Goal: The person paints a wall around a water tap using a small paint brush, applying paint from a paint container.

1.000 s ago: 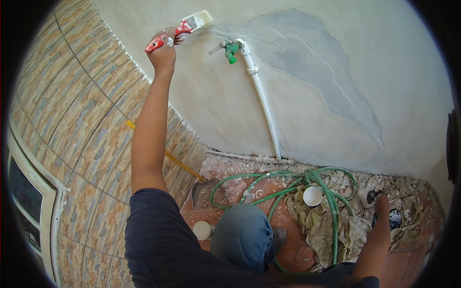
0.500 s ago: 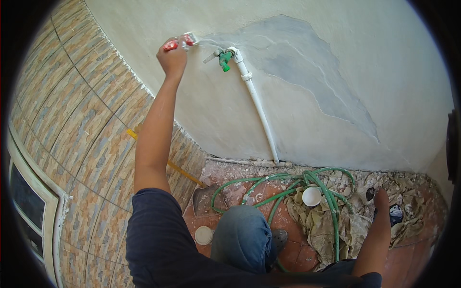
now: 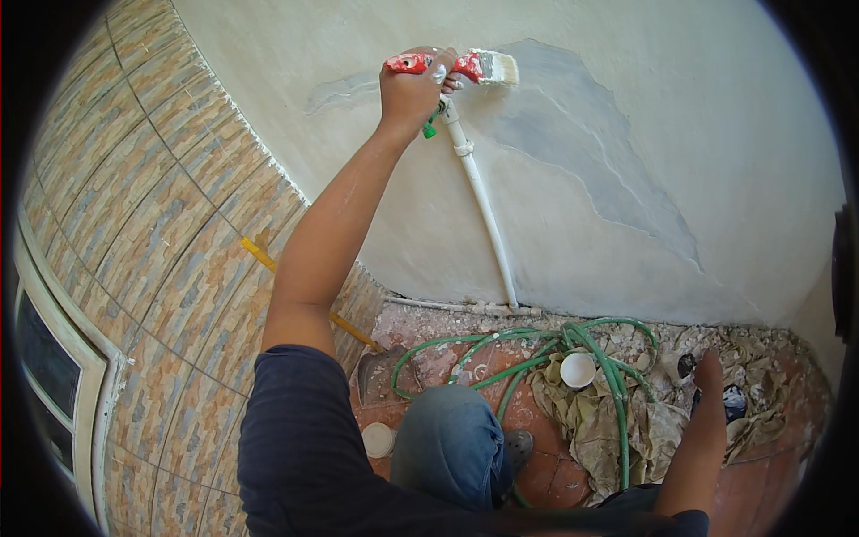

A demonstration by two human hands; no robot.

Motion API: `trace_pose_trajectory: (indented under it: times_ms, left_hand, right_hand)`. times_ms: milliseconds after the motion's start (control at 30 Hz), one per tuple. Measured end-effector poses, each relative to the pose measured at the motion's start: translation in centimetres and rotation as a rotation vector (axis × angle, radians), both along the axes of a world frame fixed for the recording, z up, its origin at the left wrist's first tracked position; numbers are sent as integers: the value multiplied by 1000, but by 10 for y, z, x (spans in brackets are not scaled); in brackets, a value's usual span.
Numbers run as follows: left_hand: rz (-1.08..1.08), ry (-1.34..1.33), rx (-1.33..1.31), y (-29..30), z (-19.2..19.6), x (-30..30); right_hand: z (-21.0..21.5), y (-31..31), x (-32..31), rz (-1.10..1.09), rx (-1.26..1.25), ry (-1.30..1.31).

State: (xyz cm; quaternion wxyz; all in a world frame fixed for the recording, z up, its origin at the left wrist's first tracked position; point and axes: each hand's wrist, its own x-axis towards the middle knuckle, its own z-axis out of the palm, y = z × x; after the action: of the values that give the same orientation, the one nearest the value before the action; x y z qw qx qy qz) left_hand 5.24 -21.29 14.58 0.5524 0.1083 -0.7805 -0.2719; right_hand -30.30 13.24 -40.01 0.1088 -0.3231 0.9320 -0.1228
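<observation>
Paint-smeared flat paintbrush (image 3: pixel 470 65) held up at the plastered wall (image 3: pixel 573 242)

The paintbrush is in the left hand (image 3: pixel 412 94), above the green tap (image 3: pixel 430 127), its bristles pointing right toward the grey patch (image 3: pixel 564 130). Whether the tips touch the plaster is hard to tell. The left hand is closed around the red handle, with the fingertips close to the ferrule. The right hand (image 3: pixel 710 371) hangs low over the floor clutter; I cannot tell whether it is spread or pinching anything.

The brush should be light, with a stiff handle and soft, springy bristles. White smears on the handle and ferrule could make it slick, so the best hold is probably the thick part of the handle just behind the ferrule, away from the loaded bristles. It looks sturdy rather than fragile.

The wall is pale and uneven around the darker patch, and a white pipe (image 3: pixel 481 197) runs down from the tap. To the left stands a wall of stone-look tiles (image 3: pixel 161 224) with a window (image 3: pixel 49 358). On the spattered reddish floor (image 3: pixel 548 474) lie a coiled green hose (image 3: pixel 624 412), a crumpled tan sheet (image 3: pixel 582 438) and a white tub (image 3: pixel 578 370).
</observation>
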Motion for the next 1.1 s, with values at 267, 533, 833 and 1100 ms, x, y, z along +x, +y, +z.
trace_pose_trajectory:
  times_ms: [267, 533, 833, 1100]
  left_hand:
    - [191, 49, -126, -63, 23, 51]
    - [449, 118, -204, -115, 36, 141]
    - [961, 214, -255, -127, 31, 134]
    - [514, 77, -195, -86, 29, 37]
  right_hand:
    - [0, 5, -1, -49, -31, -22]
    - [-1, 2, 4, -23, -73, -26]
    - [-9, -1, 0, 13, -33, -22]
    - [24, -3, 16, 11, -84, -18]
